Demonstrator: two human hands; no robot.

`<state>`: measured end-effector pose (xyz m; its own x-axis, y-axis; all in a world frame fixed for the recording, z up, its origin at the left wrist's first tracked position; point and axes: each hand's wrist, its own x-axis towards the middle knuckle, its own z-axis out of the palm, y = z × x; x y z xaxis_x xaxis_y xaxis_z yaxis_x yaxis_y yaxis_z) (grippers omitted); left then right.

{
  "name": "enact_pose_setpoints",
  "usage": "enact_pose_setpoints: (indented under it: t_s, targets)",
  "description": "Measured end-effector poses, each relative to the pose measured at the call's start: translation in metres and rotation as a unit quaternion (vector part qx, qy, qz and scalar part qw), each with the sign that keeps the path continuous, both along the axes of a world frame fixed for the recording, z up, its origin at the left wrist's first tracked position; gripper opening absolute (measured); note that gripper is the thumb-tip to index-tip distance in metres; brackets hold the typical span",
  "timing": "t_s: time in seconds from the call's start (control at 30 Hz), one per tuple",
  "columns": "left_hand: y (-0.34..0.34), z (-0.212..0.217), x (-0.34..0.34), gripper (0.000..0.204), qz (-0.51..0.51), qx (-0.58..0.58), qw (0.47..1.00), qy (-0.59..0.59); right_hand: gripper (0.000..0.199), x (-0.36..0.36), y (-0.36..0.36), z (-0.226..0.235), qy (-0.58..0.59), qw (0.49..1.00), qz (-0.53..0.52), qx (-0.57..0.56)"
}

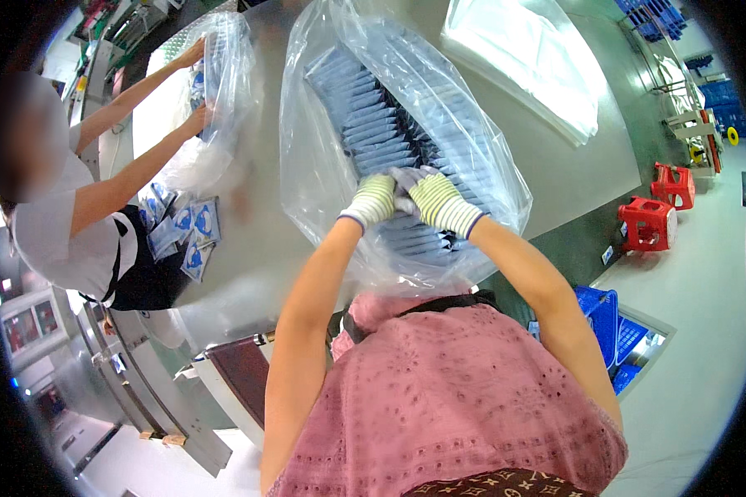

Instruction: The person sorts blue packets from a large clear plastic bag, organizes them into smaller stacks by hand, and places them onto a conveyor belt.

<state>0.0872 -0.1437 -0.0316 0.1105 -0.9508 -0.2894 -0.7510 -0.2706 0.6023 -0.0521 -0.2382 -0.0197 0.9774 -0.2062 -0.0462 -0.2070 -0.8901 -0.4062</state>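
Note:
A large clear plastic bag (302,157) lies on the table before me, filled with two rows of flat blue-grey packets (381,137) stacked on edge. My left hand (376,197) and my right hand (439,199) wear striped yellow-and-white gloves with grey fingers. Both meet over the near part of the rows, fingers bent and closed in on the packets. The fingertips overlap, so their exact hold is partly hidden. Loose bag film bunches below my wrists, close to my chest.
A stack of clear plastic bags (530,66) lies at the table's far right. On the left a co-worker's hands (197,116) reach into another clear bag (228,83), near loose blue-and-white packets (192,228). Red stools (646,224) and blue crates (598,319) stand right of the table.

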Motion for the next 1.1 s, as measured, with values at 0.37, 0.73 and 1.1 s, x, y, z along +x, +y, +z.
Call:
enact_pose_setpoints:
  t_s: [0.37,0.73,1.1]
  targets:
    - [0.116,-0.033,0.063,0.033,0.548,-0.363,0.662,0.359,0.07,-0.008,0.002,-0.007,0.022,0.996,0.011,-0.086]
    - [0.062,-0.121,0.029,0.034,0.523,-0.084,0.81,0.252,0.072,0.0,-0.014,-0.002,0.063,0.992,0.096,-0.048]
    - [-0.009,-0.178,0.113,0.036,0.542,-0.036,0.825,0.155,0.064,0.008,-0.02,0.012,0.112,0.99,0.09,0.005]
